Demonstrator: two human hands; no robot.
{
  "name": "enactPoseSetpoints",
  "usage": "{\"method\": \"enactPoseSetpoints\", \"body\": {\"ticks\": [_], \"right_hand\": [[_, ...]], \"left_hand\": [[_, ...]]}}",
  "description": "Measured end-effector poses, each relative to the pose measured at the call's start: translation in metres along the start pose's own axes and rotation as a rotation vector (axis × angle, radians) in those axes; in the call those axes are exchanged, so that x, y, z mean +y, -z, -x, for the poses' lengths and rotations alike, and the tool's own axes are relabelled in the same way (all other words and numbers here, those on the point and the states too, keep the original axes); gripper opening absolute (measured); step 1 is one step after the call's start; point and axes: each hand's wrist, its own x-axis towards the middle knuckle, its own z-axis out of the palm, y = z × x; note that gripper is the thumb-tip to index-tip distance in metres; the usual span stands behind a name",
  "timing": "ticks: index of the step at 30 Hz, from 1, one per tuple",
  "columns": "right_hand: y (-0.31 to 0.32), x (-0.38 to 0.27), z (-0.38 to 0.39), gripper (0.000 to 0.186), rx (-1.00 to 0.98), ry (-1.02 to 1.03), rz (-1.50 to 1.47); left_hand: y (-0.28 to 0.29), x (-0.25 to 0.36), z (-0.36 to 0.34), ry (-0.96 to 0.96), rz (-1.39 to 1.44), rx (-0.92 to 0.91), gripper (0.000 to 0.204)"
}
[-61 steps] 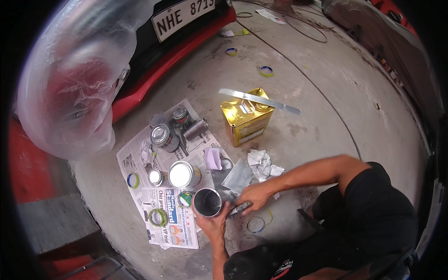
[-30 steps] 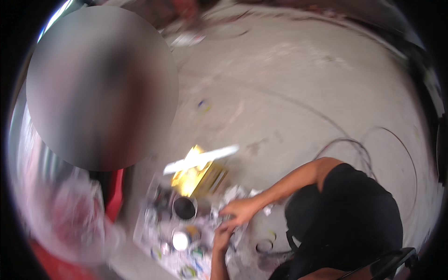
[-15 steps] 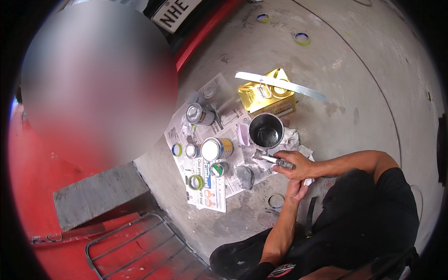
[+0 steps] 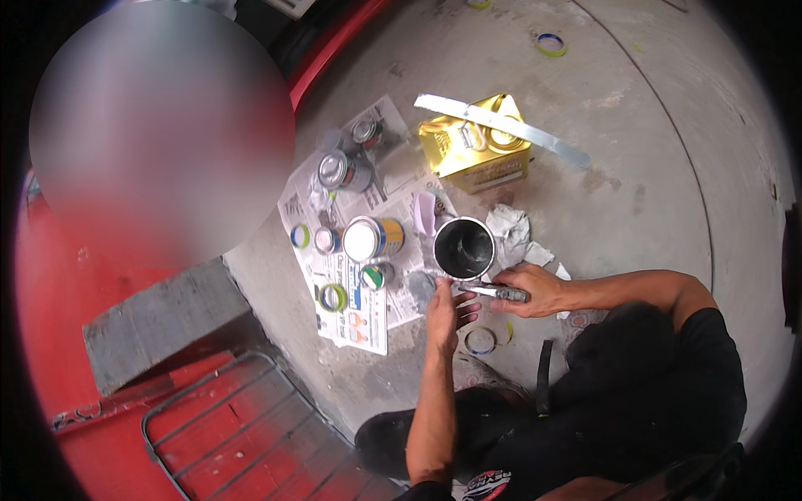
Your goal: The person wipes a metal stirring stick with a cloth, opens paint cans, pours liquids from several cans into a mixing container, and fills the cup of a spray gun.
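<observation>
My right hand (image 4: 535, 290) is closed round the handle of a silver spray gun (image 4: 499, 291). At the gun's front end is a round metal cup (image 4: 464, 249), uncovered, its inside dark with a wet-looking bottom. My left hand (image 4: 448, 311) is just below the cup, fingers apart, the thumb close to the rim; whether it touches is unclear. Crumpled white paper (image 4: 508, 225) lies beyond my right hand. Left of the cup are a pale purple plastic piece (image 4: 423, 214), a white-lidded can (image 4: 362, 240) and a grey, cloudy cup (image 4: 420, 288).
Newspaper (image 4: 378, 321) on the concrete floor bears several paint cans and tape rolls. A gold tin (image 4: 493, 171) with a metal strip (image 4: 501, 127) across it stands farther off. A grey block (image 4: 167, 321) and wire rack (image 4: 242, 434) are at left. A blurred patch hides the upper left.
My left hand has left my right wrist and come over beside the cup. The gun and cup have moved nearer to me, away from the gold tin. The view has shifted somewhat.
</observation>
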Motion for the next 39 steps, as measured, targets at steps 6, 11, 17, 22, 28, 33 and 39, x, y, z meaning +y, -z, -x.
{"method": "enactPoseSetpoints", "body": {"ticks": [6, 11, 17, 22, 28, 33, 39], "right_hand": [[-0.029, 0.015, -0.003, 0.049, -0.026, 0.017, 0.032], [-0.036, 0.030, 0.004, 0.048, -0.003, -0.156, -0.027], [-0.040, 0.025, 0.003, 0.050, -0.004, -0.268, -0.085], [-0.042, 0.032, 0.003, 0.051, -0.046, -0.316, -0.019], [-0.041, 0.020, -0.001, 0.052, -0.041, -0.327, -0.049], [-0.045, 0.030, 0.003, 0.050, -0.005, -0.297, -0.019], [-0.045, 0.035, 0.005, 0.051, 0.023, -0.266, 0.007]], "left_hand": [[0.012, -0.030, -0.021, -0.178, -0.196, -0.017, 0.043], [-0.011, -0.038, -0.032, -0.139, -0.347, 0.078, 0.050], [-0.005, -0.051, -0.051, -0.167, -0.464, 0.070, 0.049], [-0.004, -0.050, -0.050, -0.105, -0.490, 0.070, 0.047], [0.002, -0.054, -0.052, -0.132, -0.475, 0.082, 0.048], [-0.001, -0.054, -0.053, -0.139, -0.498, 0.081, 0.048], [-0.007, -0.049, -0.048, -0.141, -0.540, 0.100, 0.047]]}}
